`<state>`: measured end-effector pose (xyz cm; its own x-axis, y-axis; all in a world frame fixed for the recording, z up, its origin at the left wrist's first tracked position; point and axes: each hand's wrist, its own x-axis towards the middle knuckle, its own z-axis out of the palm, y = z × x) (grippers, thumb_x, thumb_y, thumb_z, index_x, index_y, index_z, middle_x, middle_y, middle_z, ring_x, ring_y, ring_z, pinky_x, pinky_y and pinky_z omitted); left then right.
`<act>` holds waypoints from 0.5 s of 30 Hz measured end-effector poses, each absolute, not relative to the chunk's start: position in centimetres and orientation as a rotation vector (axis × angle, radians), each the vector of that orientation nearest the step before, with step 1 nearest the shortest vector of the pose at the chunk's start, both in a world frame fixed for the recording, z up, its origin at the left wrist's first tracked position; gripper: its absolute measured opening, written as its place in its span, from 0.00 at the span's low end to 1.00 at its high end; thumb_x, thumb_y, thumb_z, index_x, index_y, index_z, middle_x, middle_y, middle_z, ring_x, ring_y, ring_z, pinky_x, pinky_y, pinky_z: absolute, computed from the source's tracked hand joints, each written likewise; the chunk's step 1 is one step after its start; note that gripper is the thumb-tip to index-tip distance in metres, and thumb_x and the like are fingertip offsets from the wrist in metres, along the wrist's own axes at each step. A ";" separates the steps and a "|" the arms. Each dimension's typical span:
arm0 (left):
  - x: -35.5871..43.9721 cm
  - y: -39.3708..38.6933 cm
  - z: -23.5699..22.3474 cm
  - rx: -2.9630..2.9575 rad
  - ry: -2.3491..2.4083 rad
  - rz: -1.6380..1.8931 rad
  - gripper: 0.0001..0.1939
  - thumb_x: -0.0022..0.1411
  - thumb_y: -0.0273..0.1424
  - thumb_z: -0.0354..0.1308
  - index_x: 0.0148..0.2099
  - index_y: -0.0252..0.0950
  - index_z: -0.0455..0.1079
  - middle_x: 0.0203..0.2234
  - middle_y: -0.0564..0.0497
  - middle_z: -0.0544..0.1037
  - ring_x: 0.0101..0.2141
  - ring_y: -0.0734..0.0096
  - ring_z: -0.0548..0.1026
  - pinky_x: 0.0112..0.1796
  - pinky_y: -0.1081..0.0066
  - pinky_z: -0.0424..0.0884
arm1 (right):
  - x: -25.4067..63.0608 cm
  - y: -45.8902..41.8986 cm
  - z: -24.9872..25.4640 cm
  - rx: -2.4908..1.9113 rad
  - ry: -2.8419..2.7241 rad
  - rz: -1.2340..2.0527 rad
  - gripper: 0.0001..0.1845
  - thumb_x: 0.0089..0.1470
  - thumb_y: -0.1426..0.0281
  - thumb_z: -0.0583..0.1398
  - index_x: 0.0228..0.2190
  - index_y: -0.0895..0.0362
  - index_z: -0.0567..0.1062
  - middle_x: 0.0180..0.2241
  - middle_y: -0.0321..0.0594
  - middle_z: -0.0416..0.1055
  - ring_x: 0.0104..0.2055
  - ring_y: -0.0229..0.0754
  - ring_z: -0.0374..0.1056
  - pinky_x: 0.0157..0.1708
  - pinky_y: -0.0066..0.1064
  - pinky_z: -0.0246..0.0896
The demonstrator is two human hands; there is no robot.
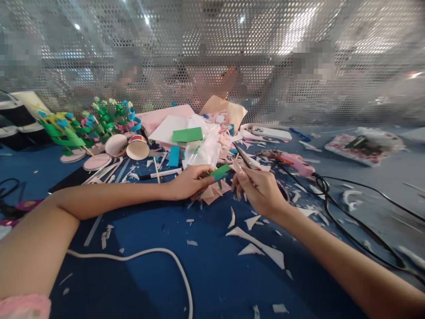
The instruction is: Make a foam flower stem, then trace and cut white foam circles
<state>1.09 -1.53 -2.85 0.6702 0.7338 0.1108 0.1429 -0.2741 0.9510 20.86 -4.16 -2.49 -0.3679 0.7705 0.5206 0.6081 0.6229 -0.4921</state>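
My left hand (196,180) pinches a small green paper piece (220,171) between thumb and fingers, over the middle of the table. Close by on the right, my right hand (259,188) is wrapped round scissors (243,156), whose dark blades point up and away from me. The blades and the green paper look apart. Part of the scissors' handle is hidden by my fingers. A pink paper scrap (215,191) lies just below the hands. Behind them are a clear plastic bag (203,148), a green paper rectangle (187,134) and a blue paper piece (174,156).
Paper plants (108,116) on round bases stand at the back left beside a paper cup (137,148). A pink glue gun (297,164) with a black cable lies right. A white cable (149,251) curves across the blue table (133,283). Perforated metal mesh (206,57) rises behind.
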 end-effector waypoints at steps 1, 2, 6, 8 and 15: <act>1.1 -1.4 -3.0 1.758 0.703 0.681 0.14 0.60 0.41 0.51 0.31 0.34 0.59 0.10 0.63 0.61 0.08 0.83 0.60 0.11 0.82 0.56 | 20.8 -4.1 -2.6 -1.090 -2.111 0.286 0.25 0.61 0.57 0.42 0.19 0.55 0.63 0.13 0.36 0.65 0.17 0.37 0.63 0.21 0.28 0.54; 1.1 -1.2 -3.2 1.728 0.708 0.682 0.16 0.59 0.43 0.52 0.31 0.34 0.59 0.10 0.62 0.63 0.08 0.82 0.61 0.10 0.82 0.56 | 20.8 -4.1 -2.8 -1.101 -2.118 0.291 0.26 0.60 0.56 0.42 0.18 0.55 0.63 0.12 0.36 0.65 0.17 0.37 0.63 0.21 0.28 0.54; 1.2 -0.5 -3.7 1.604 0.689 0.672 0.21 0.53 0.47 0.57 0.33 0.34 0.60 0.17 0.57 0.72 0.10 0.80 0.67 0.11 0.82 0.58 | 20.9 -4.1 -2.7 -1.174 -2.075 0.239 0.27 0.60 0.56 0.40 0.18 0.55 0.62 0.14 0.38 0.65 0.18 0.37 0.63 0.23 0.29 0.55; 1.3 -0.2 -3.8 1.553 0.672 0.692 0.22 0.50 0.47 0.59 0.33 0.32 0.61 0.23 0.53 0.75 0.12 0.80 0.69 0.12 0.81 0.61 | 21.0 -4.0 -2.0 -1.346 -1.994 0.129 0.26 0.60 0.57 0.40 0.19 0.55 0.63 0.16 0.39 0.65 0.20 0.39 0.64 0.26 0.30 0.55; 1.4 0.2 -4.0 1.391 0.676 0.812 0.16 0.53 0.39 0.60 0.34 0.33 0.60 0.26 0.55 0.76 0.09 0.87 0.64 0.18 0.76 0.72 | 23.6 -2.5 0.0 -2.366 -1.518 -0.422 0.32 0.51 0.63 0.56 0.46 0.81 0.61 0.49 0.75 0.56 0.53 0.65 0.54 0.44 0.45 0.54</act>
<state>1.44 0.24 -3.96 0.5701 0.8198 0.0538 -0.0950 0.0007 0.9955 23.59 -2.48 -0.01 0.3993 0.8255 0.3989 0.9129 -0.3982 -0.0898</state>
